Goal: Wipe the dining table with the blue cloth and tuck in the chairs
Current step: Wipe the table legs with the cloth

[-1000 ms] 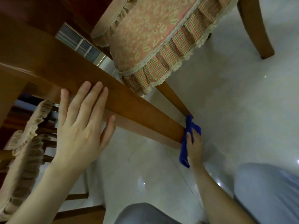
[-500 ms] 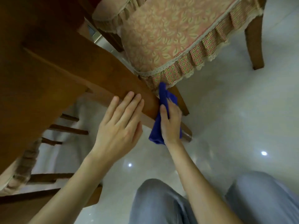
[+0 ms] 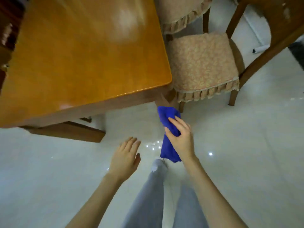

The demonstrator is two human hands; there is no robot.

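Dining table (image 3: 82,55) fills the upper left, its glossy orange-brown top catching a pale glare, its near right corner rounded. Shiny pale floor tiles (image 3: 246,145) spread beneath everything. A wooden chair (image 3: 202,66) with a frilled, patterned seat cover stands just beside the table's right edge, nearly its whole seat showing outside the tabletop; a second chair (image 3: 179,12) with the same cover sits behind it along that edge. The person's grey trousers (image 3: 148,203) point toward the table corner. The blue cloth (image 3: 169,122) hangs bunched just below that corner, close by the table leg; whether it touches the wood I cannot tell. The right hand (image 3: 181,137) grips it, fingers and thumb curled round its middle. The left hand (image 3: 126,155) hovers above the floor, fingers straight and together, holding nothing
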